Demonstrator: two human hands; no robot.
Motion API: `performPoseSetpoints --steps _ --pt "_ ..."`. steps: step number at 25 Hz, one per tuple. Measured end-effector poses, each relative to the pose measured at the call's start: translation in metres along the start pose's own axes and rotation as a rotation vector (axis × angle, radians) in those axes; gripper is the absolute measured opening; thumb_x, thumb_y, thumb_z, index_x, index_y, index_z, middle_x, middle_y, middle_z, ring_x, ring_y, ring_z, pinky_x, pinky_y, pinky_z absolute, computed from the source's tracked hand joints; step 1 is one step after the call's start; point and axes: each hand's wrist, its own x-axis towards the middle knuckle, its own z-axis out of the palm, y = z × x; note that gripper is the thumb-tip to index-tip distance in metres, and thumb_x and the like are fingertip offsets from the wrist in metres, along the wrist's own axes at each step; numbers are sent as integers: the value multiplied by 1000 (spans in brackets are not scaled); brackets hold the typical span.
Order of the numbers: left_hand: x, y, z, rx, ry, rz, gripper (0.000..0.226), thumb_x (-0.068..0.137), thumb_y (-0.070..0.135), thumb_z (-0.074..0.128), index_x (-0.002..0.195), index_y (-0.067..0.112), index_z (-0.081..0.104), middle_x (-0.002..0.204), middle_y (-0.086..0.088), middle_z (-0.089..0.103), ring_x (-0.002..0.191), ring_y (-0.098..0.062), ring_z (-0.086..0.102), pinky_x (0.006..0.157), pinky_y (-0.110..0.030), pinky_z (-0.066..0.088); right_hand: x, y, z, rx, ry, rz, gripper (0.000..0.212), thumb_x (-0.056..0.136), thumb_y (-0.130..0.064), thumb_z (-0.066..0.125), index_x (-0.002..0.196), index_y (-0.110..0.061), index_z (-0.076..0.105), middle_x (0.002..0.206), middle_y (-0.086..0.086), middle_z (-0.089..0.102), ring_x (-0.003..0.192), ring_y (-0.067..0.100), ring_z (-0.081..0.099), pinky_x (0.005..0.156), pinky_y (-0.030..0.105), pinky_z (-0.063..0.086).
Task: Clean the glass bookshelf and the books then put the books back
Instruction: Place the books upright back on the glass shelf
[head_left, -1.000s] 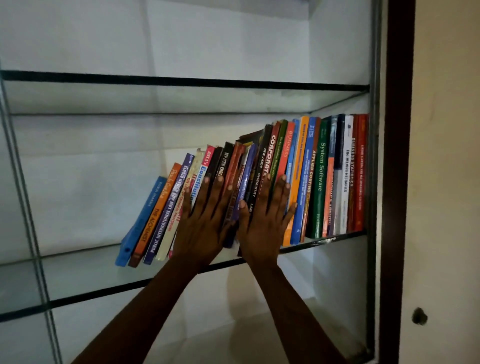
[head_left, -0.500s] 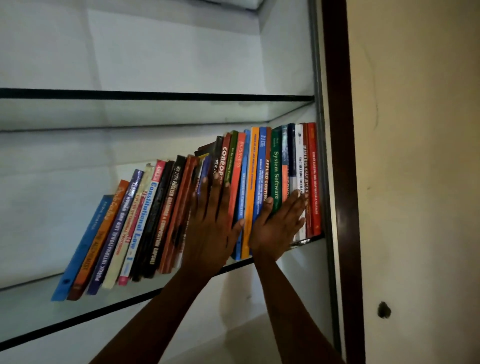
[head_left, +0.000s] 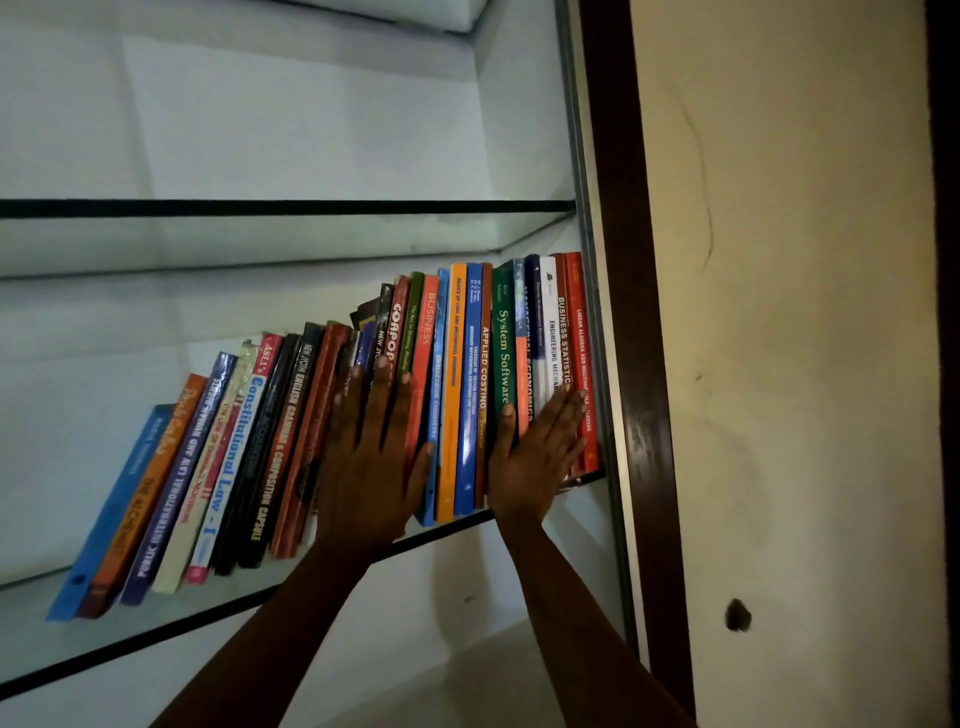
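A row of colourful books (head_left: 457, 395) stands on the lower glass shelf (head_left: 156, 618), packed against the right side of the case. The books at the left end lean to the left; those at the right stand nearly upright. My left hand (head_left: 371, 467) lies flat with straight fingers against the spines in the middle of the row. My right hand (head_left: 535, 452) presses flat on the spines at the right end, near the green System Software book (head_left: 503, 343). Neither hand holds anything.
An upper glass shelf (head_left: 260, 209) spans the case above the books. The dark wooden frame (head_left: 628, 364) and a cream wall (head_left: 789, 364) with a small dark hole (head_left: 737, 616) stand to the right. White back panels sit behind the shelves.
My right hand has slid right along the spines to the end of the row. My left hand stays on the middle books. The view has shifted to the right.
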Motion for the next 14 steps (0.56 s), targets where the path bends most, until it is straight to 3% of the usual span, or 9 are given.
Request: performPoseSetpoints --steps 3,6,9,14 --pt "-5 0 0 -13 -17 -14 65 97 47 24 148 8 13 156 -15 11 146 -28 0 119 -39 -2 20 -16 -24 77 -35 -176 61 95 -49 29 146 -15 27 151 9 28 140 21 20 113 42 18" --pt "-5 0 1 -16 -23 -5 65 96 46 26 148 7 16 155 -17 13 144 -33 8 115 -50 16 64 -52 -34 156 -172 -242 48 95 -24 47 140 -12 38 135 11 45 125 22 40 105 40 37" --pt "-4 1 0 -13 -17 5 65 96 44 29 147 6 19 154 -19 16 144 -35 11 113 -53 21 72 -72 -28 186 -213 -191 55 91 -13 53 142 -6 34 131 16 41 121 25 39 100 37 40" --pt "-8 1 2 6 -17 2 67 95 46 28 148 6 18 155 -18 12 144 -34 10 115 -49 15 66 -77 -24 349 -218 -63 61 88 0 54 143 -7 31 130 17 35 121 26 37 102 36 39"
